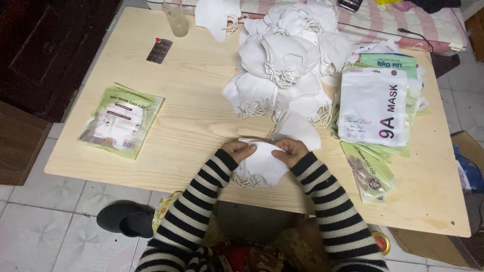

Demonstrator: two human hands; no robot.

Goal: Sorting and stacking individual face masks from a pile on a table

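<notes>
My left hand [238, 149] and my right hand [291, 150] both grip a small stack of white face masks [263, 165] at the near edge of the light wooden table [191, 121]. The stack's elastic loops hang toward me. Both arms wear black-and-white striped sleeves. Just beyond my hands lies a single white mask [298, 130]. Farther back spreads a large heap of white masks [285, 65] with tangled ear loops.
A green-and-white sealed mask packet [121, 121] lies at the left. A stack of white and green empty pouches [375, 103] sits at the right. A drinking glass [176, 17] and a dark blister strip [159, 50] stand far left. A black slipper [126, 219] lies on the tiled floor.
</notes>
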